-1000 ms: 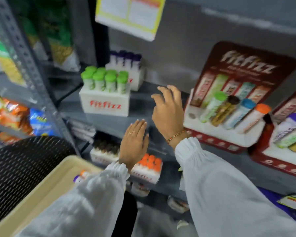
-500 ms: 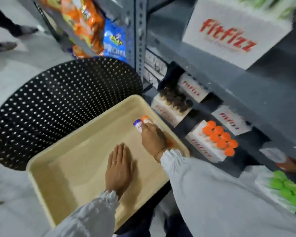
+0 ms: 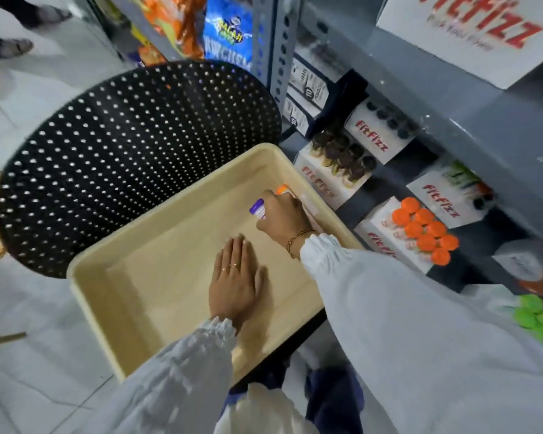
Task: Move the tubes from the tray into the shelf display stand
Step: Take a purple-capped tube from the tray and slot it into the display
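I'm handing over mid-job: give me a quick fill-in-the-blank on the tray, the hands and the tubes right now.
1. The left hand lies ____ on the tray floor.
2. The right hand reaches the tubes in the tray's far ____ corner.
3. The tube caps there are purple and ____.
4. The tray rests on a perforated black ____.

Missing: flat; right; orange; chair

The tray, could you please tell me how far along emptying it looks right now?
Nearly done: the tray shows bare floor except at its far corner. There the right hand closes over two tubes, one purple-capped and one orange-capped, both lying in the tray. The left hand lies flat and empty on the floor. Left: carrying those two to the stand, which is out of view.
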